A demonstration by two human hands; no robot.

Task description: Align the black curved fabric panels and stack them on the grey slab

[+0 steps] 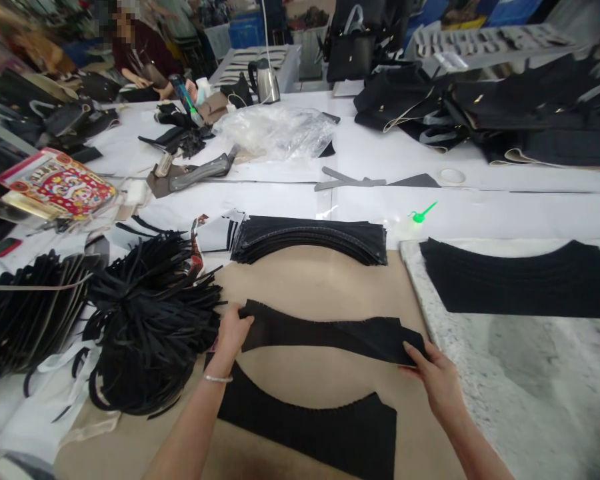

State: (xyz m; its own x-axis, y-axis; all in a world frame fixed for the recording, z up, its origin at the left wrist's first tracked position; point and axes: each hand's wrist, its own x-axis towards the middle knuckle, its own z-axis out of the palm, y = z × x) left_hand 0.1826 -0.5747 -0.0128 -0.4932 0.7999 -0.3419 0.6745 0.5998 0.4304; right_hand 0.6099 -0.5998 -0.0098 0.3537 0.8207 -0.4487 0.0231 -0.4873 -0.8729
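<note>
- The black curved piece (pixel 320 335) is stretched crosswise over the brown mat (pixel 300 375), between the stack of curved pieces (pixel 313 241) on the far side and the near piece (pixel 320 430) close to the person.
- The left hand (pixel 234 332) has its fingers pinched together on the far left corner of the black curved piece.
- The right hand (pixel 437 375) has its thumb on top of the right end, with the piece gripped against fingers that are mostly hidden beneath.
- The step in hand looks like handling one piece by both ends, spreading or positioning it (whether its middle rests on the mat or hangs just above, I cannot tell).
- Near the right hand the black curved piece looks folded or overlapped; which of the two is unclear.
- As I judge it, the next move calls for both hands working together, with even, light tension so the soft piece neither twists nor creases.
- It also calls for keeping clear of the near piece and of the bundle of black strips (pixel 150 320) beside the left hand.
</note>
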